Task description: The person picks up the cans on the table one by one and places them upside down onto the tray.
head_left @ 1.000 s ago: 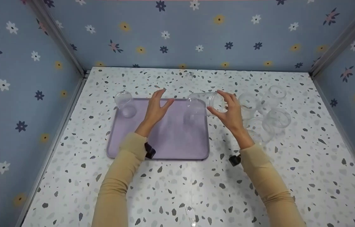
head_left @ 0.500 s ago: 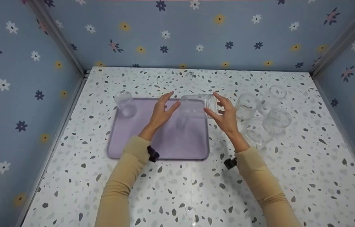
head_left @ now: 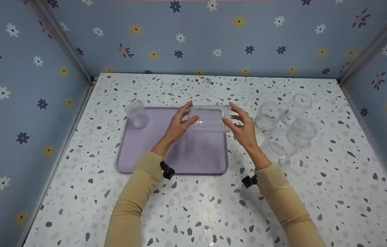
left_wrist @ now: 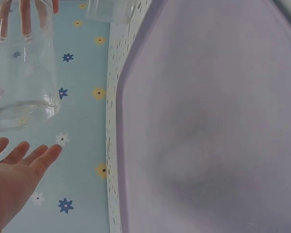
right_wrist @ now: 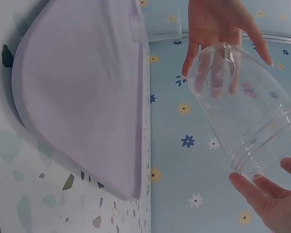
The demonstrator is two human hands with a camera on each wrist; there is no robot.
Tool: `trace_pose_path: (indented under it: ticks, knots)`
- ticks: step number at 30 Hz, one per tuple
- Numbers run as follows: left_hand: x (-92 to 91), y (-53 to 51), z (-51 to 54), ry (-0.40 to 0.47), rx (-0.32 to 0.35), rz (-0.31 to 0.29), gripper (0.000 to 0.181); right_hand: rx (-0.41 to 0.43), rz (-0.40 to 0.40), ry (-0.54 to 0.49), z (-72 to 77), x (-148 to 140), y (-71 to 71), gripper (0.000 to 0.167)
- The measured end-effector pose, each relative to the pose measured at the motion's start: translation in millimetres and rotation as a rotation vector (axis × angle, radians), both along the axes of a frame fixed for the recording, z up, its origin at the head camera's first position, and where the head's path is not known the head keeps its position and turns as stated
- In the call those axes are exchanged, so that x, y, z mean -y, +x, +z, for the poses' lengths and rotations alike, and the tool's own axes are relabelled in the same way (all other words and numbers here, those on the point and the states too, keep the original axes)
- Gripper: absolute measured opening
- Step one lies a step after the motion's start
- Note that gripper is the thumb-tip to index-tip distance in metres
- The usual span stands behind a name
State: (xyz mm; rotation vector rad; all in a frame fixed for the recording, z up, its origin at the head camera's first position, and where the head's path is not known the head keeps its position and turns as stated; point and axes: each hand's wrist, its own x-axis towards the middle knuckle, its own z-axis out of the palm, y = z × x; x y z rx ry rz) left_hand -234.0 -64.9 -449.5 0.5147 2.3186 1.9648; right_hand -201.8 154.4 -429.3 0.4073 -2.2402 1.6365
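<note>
Clear jar (head_left: 208, 118), 1 — lying sideways in the air above the lilac tray (head_left: 196, 156), mouth toward the right. Step in hand, as judged: a 2-handed handling of the jar; the next move seems to call for a secure left hold at the base. Right hand (head_left: 245, 132): thumb and fingers clamped on the rim end. Left hand (head_left: 175, 128): fingers spread, thumb well apart, around the base — contact not certain. Small clear cup (head_left: 135, 110), 1: tray's far left corner.
</note>
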Motion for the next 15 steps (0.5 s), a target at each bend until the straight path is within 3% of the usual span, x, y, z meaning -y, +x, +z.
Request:
trace_pose_path:
  ticks: [5,15]
  knots:
    - [-1.5,7.1,6.2,0.041,0.009,-0.044,0.063,0.042,0.011,-0.03,-1.0,-0.1,0.6,0.047]
    - [-2.2,11.8,3.0,0.185,-0.007,-0.106,0.064,0.089,0.038,-0.078,-4.4,-1.7,1.8,0.044]
